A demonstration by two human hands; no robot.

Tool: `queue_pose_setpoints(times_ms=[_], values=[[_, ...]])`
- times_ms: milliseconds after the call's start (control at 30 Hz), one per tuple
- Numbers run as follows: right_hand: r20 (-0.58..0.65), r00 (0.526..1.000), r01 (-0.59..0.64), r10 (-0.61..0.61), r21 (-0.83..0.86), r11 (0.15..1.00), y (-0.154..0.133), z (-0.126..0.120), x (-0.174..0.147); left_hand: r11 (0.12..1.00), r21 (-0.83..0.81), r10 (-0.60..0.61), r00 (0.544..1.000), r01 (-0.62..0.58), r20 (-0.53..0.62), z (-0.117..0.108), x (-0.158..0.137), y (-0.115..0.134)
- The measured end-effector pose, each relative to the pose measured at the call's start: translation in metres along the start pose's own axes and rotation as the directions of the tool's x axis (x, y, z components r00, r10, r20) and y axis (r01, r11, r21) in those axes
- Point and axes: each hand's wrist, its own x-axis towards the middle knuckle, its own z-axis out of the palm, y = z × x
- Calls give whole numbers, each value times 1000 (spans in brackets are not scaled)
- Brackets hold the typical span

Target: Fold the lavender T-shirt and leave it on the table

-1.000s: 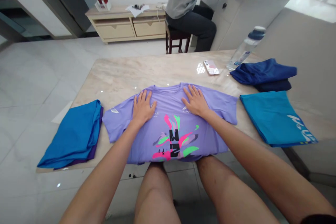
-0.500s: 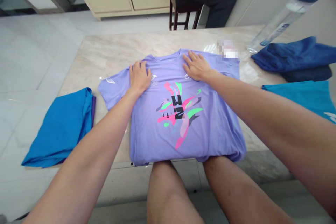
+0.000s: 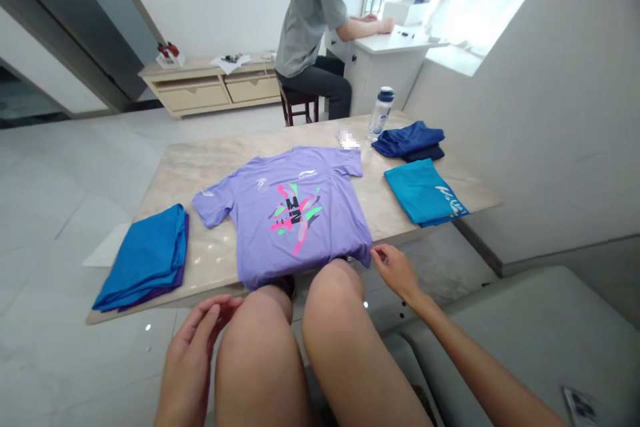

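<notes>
- My right hand [image 3: 397, 271] has its fingers curled at the corner of the shirt's hem; whether they pinch the cloth, I cannot tell.
- My left hand [image 3: 193, 343] is loosely curved beside my left knee [image 3: 263, 320], with nothing seen in its grasp.
- The purple shirt [image 3: 265, 233] lies spread print-up on the table [image 3: 175, 163], collar away from me, hem over the near edge by my knees.
- Left of it sits a folded blue pile [image 3: 143, 250], with darker purple cloth beneath.
- Right of it lies a folded teal shirt [image 3: 415, 187]; just beyond are navy clothes [image 3: 407, 140] and an upright bottle [image 3: 380, 113].
- At my lower right, a phone [image 3: 583, 407] rests on the grey sofa [image 3: 545, 320].
- Past the table, a person [image 3: 310, 27] in a grey top sits on a stool [image 3: 300, 103], forearms on a white counter [image 3: 395, 40].
- A low cabinet [image 3: 200, 90] stands against the far wall.
</notes>
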Motion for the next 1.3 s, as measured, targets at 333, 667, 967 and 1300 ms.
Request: queue_pose_setpoints(times_ms=[333, 667, 967, 1300], values=[[-17, 925, -363, 380, 264, 894, -34, 69, 16, 573, 594, 686, 727, -564, 28, 18, -62, 19], [-183, 973, -129, 138, 64, 990, -40, 23, -7, 645, 537, 632, 774, -544, 24, 18, -61, 29], [27, 901, -405, 432, 405, 820, 7, 4, -8, 740, 439, 574, 819, -510, -16, 11, -63, 32], [62, 967, -255, 247, 281, 925, 53, 16, -26, 989, 138, 64, 996, -55, -60, 22, 6, -49]])
